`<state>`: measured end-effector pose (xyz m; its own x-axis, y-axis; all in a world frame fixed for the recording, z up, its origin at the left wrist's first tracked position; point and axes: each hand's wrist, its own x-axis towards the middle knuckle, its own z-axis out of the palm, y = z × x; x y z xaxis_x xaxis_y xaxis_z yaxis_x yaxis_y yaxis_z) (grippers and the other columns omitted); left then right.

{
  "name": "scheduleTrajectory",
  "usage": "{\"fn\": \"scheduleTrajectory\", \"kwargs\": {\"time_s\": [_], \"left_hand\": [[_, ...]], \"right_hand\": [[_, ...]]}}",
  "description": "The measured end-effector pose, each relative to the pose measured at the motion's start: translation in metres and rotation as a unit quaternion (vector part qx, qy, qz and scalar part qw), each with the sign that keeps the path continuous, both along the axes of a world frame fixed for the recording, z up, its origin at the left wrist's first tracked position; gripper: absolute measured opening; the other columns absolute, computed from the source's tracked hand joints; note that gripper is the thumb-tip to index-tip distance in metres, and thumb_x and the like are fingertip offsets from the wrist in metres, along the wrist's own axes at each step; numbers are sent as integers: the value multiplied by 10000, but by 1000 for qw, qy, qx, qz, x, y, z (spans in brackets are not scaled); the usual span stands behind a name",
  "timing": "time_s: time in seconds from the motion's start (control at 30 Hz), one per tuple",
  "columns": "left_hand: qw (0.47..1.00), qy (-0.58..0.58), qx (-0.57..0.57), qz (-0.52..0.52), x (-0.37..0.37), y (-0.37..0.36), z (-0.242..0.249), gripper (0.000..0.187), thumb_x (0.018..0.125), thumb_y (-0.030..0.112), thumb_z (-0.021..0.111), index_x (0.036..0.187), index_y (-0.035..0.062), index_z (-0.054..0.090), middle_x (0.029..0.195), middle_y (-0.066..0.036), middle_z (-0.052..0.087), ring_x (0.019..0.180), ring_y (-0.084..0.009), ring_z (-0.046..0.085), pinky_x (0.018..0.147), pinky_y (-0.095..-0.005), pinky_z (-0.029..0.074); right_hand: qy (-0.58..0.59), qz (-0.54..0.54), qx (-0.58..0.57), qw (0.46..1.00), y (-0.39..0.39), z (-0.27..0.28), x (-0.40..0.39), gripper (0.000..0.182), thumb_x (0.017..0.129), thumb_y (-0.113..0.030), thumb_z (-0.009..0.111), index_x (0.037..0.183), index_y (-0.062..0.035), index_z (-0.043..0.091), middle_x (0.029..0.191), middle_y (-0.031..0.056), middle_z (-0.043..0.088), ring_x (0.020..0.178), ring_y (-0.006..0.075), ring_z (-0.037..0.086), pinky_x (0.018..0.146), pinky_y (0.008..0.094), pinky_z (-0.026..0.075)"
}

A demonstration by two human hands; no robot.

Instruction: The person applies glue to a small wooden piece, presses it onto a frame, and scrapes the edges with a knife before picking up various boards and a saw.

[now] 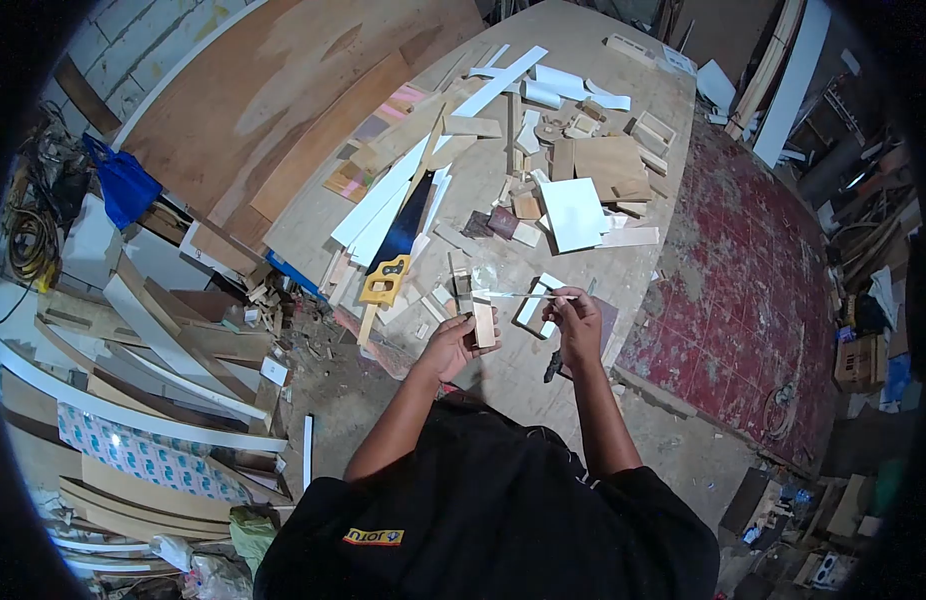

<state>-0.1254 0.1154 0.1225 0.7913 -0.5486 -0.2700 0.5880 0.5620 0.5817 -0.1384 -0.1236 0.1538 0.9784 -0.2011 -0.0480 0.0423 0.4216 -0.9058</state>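
Observation:
My left hand [455, 347] is closed around a small pale wooden piece [485, 322], held upright above the near end of the worktable. Between the fingers of my right hand [580, 318] is a thin, light-coloured stick [523, 295]. It points left, and its far end reaches the top of the wooden piece. A small frame with white and dark sides [534, 303] lies just left of my right hand. Below that hand rests a small black object [554, 368]. Beyond my left hand, a small wooden assembly [461, 275] stands on the table.
A handsaw with a yellow handle [386, 280] lies to the left across white strips [368, 225]. A white square panel [575, 213] and a brown board [610, 167] lie farther back among several offcuts. Large plywood sheets [283, 90] lean along the left side.

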Motion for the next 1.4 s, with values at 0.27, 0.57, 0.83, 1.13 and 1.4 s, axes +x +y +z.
{"fn": "scheduleTrajectory", "kwargs": {"time_s": [0.27,0.57,0.83,1.13,1.4], "left_hand": [[1000,-12,5,-22,-8,-8,4,408,985,192,494,1308,-56,469,1229,-165,591,1050,-276,629,944,-486,525],[999,-40,9,-30,-10,-13,1,406,967,152,529,1303,-70,472,1226,-169,596,1037,-267,638,939,-474,526],[986,-114,119,-36,-6,-15,4,390,956,146,562,1275,-72,512,1181,-143,623,1031,-226,639,933,-403,524],[985,-122,109,-56,3,-14,8,365,954,131,565,1244,-88,528,1149,-156,633,1046,-230,639,935,-393,520],[975,-155,140,-81,9,-13,0,353,961,117,553,1241,-96,524,1145,-175,638,1071,-234,633,963,-375,496]], "right_hand": [[9,0,0,1000,-9,-7,-11,107,932,-95,603,1007,-19,615,864,46,624,736,132,609,673,281,511],[18,-27,-14,999,-19,-8,-20,109,932,-119,615,983,-23,622,859,46,630,729,132,611,663,279,507],[-26,-35,-108,993,-27,10,-17,111,932,-113,618,958,-5,626,842,47,636,726,124,601,668,266,489],[19,-28,-61,998,-33,17,-3,132,923,-127,636,949,2,643,813,70,660,693,135,608,647,266,498],[71,-27,-24,997,-36,12,3,175,926,-165,644,946,8,630,801,82,666,663,142,619,636,261,504]]}}
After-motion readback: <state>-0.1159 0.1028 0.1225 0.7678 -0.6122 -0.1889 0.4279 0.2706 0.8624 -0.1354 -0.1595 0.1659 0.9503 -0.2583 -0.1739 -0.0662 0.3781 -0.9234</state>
